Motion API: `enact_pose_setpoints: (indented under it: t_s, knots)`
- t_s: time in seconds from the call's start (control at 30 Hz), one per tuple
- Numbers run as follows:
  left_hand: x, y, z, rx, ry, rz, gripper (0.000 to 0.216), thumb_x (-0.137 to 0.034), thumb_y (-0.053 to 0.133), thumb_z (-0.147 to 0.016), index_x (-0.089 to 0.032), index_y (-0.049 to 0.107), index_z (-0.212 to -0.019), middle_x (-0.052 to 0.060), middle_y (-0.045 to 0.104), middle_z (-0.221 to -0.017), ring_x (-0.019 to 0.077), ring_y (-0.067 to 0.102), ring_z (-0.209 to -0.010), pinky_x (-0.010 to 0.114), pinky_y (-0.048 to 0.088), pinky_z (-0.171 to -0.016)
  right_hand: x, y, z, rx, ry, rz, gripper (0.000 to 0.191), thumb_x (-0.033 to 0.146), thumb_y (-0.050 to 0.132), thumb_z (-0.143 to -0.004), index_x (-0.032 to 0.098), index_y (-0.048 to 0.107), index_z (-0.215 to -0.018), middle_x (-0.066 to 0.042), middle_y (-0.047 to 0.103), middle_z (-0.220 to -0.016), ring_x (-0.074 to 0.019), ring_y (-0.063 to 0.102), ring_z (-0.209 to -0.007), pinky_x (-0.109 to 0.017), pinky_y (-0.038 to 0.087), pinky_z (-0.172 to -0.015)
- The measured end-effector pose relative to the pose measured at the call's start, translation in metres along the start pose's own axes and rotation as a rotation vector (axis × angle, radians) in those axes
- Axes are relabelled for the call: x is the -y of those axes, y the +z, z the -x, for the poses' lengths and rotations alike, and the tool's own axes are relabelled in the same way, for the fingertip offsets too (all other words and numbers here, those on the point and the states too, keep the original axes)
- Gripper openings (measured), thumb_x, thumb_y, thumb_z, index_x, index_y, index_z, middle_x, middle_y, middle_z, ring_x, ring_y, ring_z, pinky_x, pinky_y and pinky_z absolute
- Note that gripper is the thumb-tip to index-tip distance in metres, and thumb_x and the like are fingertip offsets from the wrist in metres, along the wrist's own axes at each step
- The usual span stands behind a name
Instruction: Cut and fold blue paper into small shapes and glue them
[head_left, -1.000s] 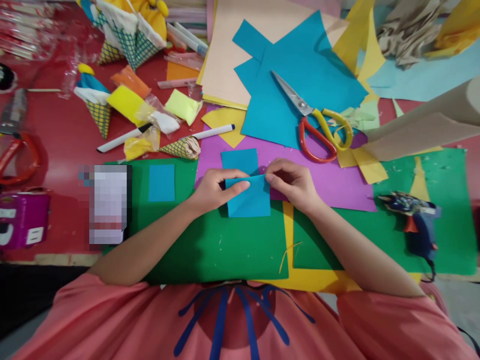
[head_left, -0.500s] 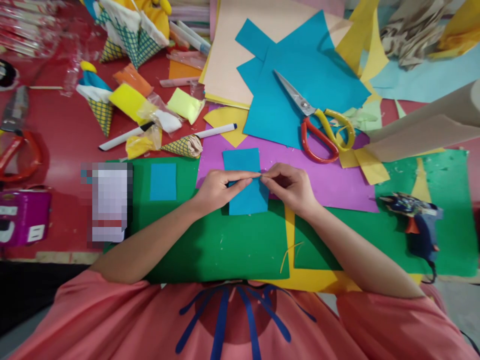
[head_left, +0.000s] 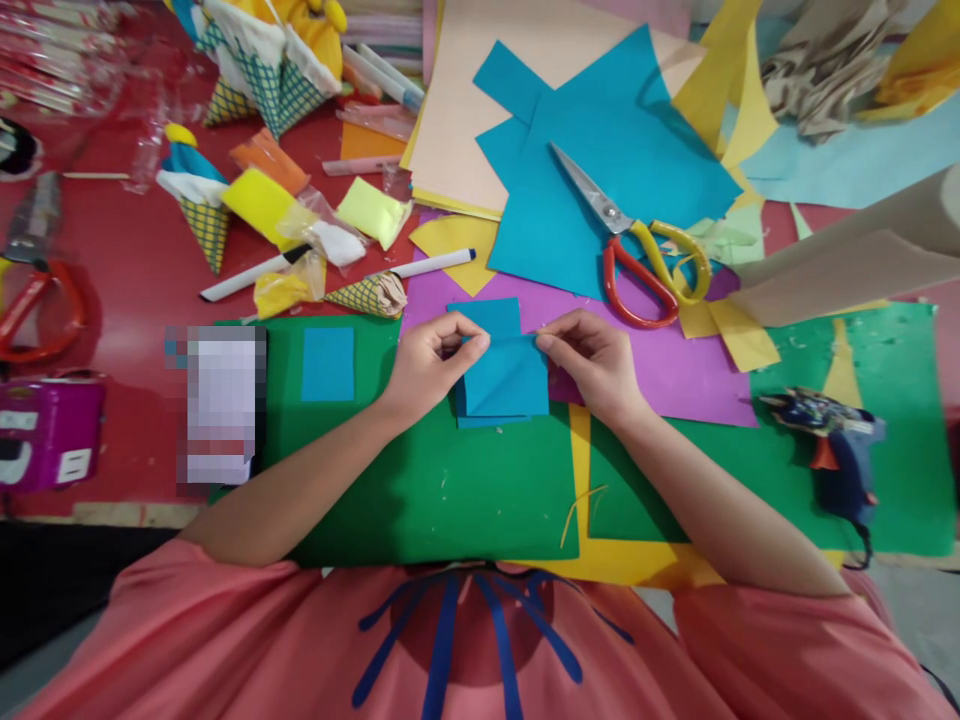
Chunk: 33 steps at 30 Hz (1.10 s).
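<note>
Between my hands is a blue piece of paper (head_left: 506, 375), slightly creased, held by its upper corners. My left hand (head_left: 435, 360) pinches the upper left corner between thumb and forefinger. At the upper right corner, my right hand (head_left: 592, 362) pinches in the same way. Under and behind this piece lies another blue sheet (head_left: 487, 316), showing above and below it on the green and purple sheets. A smaller blue rectangle (head_left: 328, 364) lies flat to the left of my left hand.
Red-and-yellow-handled scissors (head_left: 622, 235) lie on a large blue sheet (head_left: 555, 190) beyond my hands. A glue gun (head_left: 840, 440) lies at right, a blurred-out phone-like object (head_left: 221, 405) at left. Markers, clay packets (head_left: 259, 205) and patterned cones (head_left: 201, 215) crowd the back left.
My hands have moved apart. The blue piece, edge-on and hard to see before, now spreads face-on between them, covering much of the sheet below.
</note>
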<state>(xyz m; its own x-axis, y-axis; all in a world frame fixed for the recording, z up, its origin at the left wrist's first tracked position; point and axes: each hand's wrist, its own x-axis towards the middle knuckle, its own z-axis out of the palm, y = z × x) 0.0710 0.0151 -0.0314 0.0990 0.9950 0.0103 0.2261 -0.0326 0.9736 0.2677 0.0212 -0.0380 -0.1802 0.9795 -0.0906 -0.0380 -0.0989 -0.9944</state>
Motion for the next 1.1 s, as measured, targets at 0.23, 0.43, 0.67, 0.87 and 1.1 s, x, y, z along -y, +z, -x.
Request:
enact_pose_setpoints:
  t_s: [0.23, 0.43, 0.67, 0.87, 1.1]
  knots:
    - [0.003, -0.004, -0.002, -0.164, -0.006, -0.042, 0.027, -0.046, 0.064, -0.080, -0.020, 0.059, -0.073, -0.007, 0.039, -0.047, 0.0055, 0.029, -0.041, 0.022, 0.022, -0.039, 0.000, -0.002, 0.007, 0.053, -0.178, 0.148, 0.026, 0.029, 0.045, -0.095, 0.028, 0.049, -0.121, -0.003, 0.069, -0.103, -0.0142, 0.067, -0.080, -0.029, 0.056, -0.070]
    - [0.002, -0.004, -0.003, -0.215, -0.006, -0.118, 0.034, -0.056, 0.058, -0.082, -0.022, 0.057, -0.079, -0.006, 0.039, -0.048, 0.0075, 0.033, -0.042, 0.024, 0.024, -0.041, -0.002, -0.005, 0.012, 0.277, -0.461, 0.531, 0.053, 0.003, 0.042, -0.080, 0.028, 0.054, -0.125, -0.006, 0.062, -0.123, -0.0219, 0.056, -0.119, -0.043, 0.047, -0.100]
    - [-0.001, -0.005, 0.002, -0.211, -0.031, -0.125, 0.031, -0.052, 0.054, -0.087, -0.025, 0.063, -0.101, -0.006, 0.035, -0.048, 0.0081, 0.034, -0.041, 0.024, 0.024, -0.041, -0.004, -0.002, 0.008, 0.156, -0.496, 0.574, 0.019, 0.016, 0.060, -0.083, 0.021, 0.063, -0.101, -0.012, 0.058, -0.125, -0.0241, 0.056, -0.118, -0.043, 0.048, -0.098]
    - [0.011, -0.002, 0.004, -0.136, -0.007, -0.018, 0.037, -0.050, 0.048, -0.090, -0.027, 0.058, -0.118, 0.001, 0.065, -0.078, 0.0131, 0.059, -0.062, 0.025, 0.045, -0.052, -0.003, -0.005, 0.008, 0.094, -0.428, 0.497, 0.005, 0.022, 0.061, -0.085, 0.023, 0.065, -0.088, -0.007, 0.064, -0.120, -0.0216, 0.061, -0.111, -0.041, 0.051, -0.094]
    - [0.014, -0.006, 0.001, -0.023, -0.004, 0.088, 0.042, -0.048, 0.058, -0.084, -0.024, 0.059, -0.118, 0.006, 0.070, -0.108, 0.0201, 0.066, -0.097, 0.031, 0.055, -0.079, 0.000, -0.004, 0.006, 0.092, -0.361, 0.375, 0.003, 0.021, 0.064, -0.082, 0.022, 0.062, -0.083, -0.006, 0.069, -0.105, -0.0193, 0.064, -0.105, -0.038, 0.051, -0.092]
